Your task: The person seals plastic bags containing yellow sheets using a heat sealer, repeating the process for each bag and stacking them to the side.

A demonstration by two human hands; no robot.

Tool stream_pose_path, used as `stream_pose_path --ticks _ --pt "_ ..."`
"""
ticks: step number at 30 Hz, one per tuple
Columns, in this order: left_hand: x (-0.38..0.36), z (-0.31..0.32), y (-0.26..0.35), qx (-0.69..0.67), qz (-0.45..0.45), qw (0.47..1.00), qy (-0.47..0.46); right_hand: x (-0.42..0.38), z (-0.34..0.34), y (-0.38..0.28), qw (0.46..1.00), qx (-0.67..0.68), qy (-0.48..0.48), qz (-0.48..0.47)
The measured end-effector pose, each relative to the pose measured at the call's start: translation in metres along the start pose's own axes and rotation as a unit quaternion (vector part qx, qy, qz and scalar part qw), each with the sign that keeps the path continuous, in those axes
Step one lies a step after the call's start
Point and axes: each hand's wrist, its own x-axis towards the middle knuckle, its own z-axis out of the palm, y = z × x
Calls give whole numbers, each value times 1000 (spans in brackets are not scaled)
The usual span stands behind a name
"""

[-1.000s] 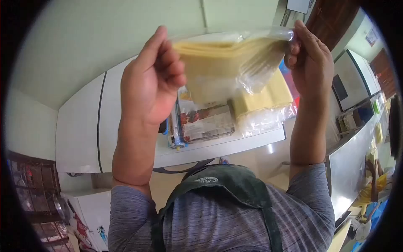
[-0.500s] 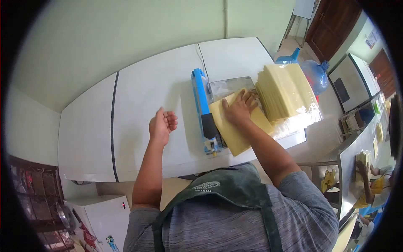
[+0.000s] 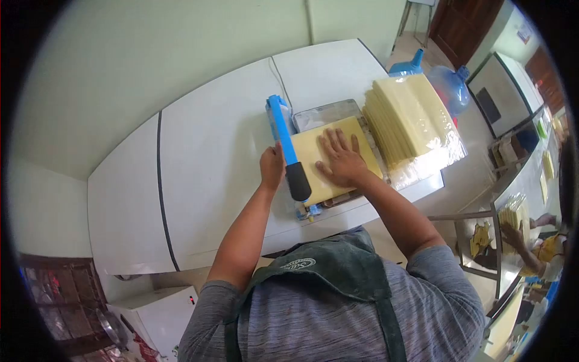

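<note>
My right hand (image 3: 342,160) lies flat, fingers spread, on a pale yellow packet (image 3: 313,184) of what looks like folded paper or sheets. The packet sits just right of a blue bag sealer (image 3: 280,130) with a black handle grip (image 3: 298,181), its left edge against the long arm. On the sealer's other side is my left hand (image 3: 272,166), fingers curled closed beside the arm. Whatever it may pinch is hidden. Under the packet a grey tray-like surface (image 3: 325,113) partly shows.
A tall stack of plastic-wrapped yellow packets (image 3: 410,117) stands to the right on the white table (image 3: 211,157). Beyond it are blue water jugs (image 3: 449,89). At far right a co-worker's hand (image 3: 512,235) handles similar packets on another table (image 3: 506,199). A cable (image 3: 280,81) runs behind the sealer.
My left hand has moved right, from above the bare table to the sealer's left side. The packet has turned straighter along the sealer, and my right hand now lies flatter on it.
</note>
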Motion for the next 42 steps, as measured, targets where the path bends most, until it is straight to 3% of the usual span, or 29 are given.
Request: stream_pose_path --ticks 1,2,3,5,8,13,18,20,21,23,24,25,26,28,29,30,31,32,33,34,35,36,38,42 --pt "-3 2 15 2 53 996 74 0 -1 8 1000 -5 21 6" --pt "-6 2 29 20 38 996 74 3 -3 16 1000 -2 24 9" --pt "10 10 11 31 41 996 66 6 -7 23 999 9 25 17" --pt "53 23 -51 -59 136 986 81 10 -13 31 1000 9 15 17" --pt "65 20 -52 -52 150 983 91 11 -27 33 996 19 -18 80" --pt "70 15 -44 -19 151 983 108 20 -18 43 996 -5 23 83" --pt "69 10 -31 -27 97 989 109 30 -20 46 998 -16 21 56" --pt "40 2 13 133 106 980 107 30 -20 47 998 -12 22 58" --pt "44 -5 11 126 101 980 117 28 -23 44 998 -20 22 47" --pt "69 -25 12 147 -22 980 134 24 -36 41 998 -16 -6 64" --pt "64 -42 29 86 54 968 229 25 -38 44 998 -30 2 54" --pt "48 -62 57 25 129 938 320 27 -36 49 996 46 52 64" --pt "35 -68 90 15 128 935 331 30 -28 56 985 123 97 71" --pt "-91 3 135 -101 337 926 134 41 11 73 986 92 122 66" --pt "-102 -11 165 -153 431 889 31 43 23 75 984 72 146 69" --pt "-137 25 193 -237 420 861 -159 39 18 69 986 65 141 60" --pt "-155 50 204 19 521 847 -103 34 2 59 993 -13 87 75" --pt "-155 100 168 60 452 882 -124 31 -8 54 991 -91 32 89" --pt "-138 111 145 55 449 884 -117 32 -2 61 991 -98 30 82" --pt "-120 119 130 130 389 908 -83 36 10 76 991 -121 37 51" --pt "-104 122 121 205 328 921 -51 39 17 84 989 -140 46 24" --pt "-91 118 113 206 331 919 -52 39 15 80 989 -139 49 26" --pt "-73 100 98 279 239 929 51 33 7 71 996 -71 46 42" --pt "-48 70 79 247 224 943 21 30 -1 64 995 -67 53 52"
